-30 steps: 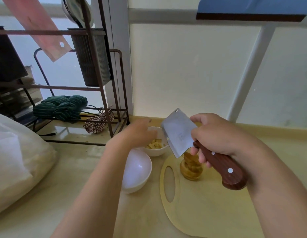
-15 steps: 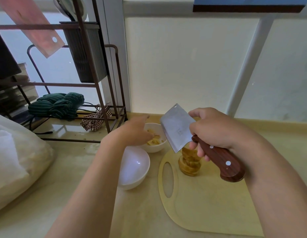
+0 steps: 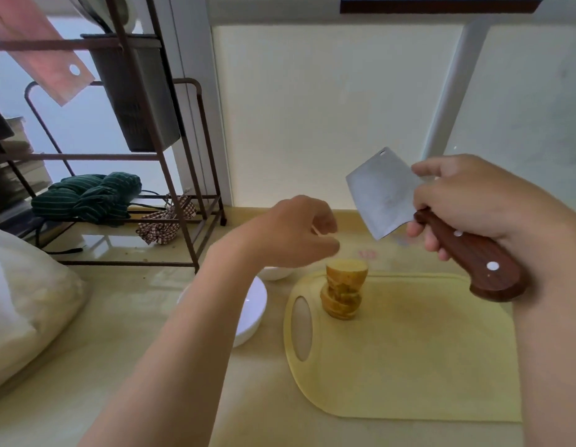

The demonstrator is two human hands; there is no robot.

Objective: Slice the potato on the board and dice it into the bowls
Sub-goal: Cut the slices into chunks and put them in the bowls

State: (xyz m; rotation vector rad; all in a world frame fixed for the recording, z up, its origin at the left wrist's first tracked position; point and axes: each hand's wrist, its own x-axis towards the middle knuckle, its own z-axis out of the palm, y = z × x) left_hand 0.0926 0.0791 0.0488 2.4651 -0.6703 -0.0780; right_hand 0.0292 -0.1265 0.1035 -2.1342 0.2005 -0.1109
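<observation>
No text can be read. The cleaver gripped by the right hand bears a faint stamp on its blade, too blurred to make out. A reddish mark on the counter, just beyond the left hand, is equally illegible.

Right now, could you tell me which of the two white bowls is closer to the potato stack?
The farther bowl, just a rim showing beneath the left hand; the nearer bowl, beside the forearm, lies further from the potato stack.
</observation>
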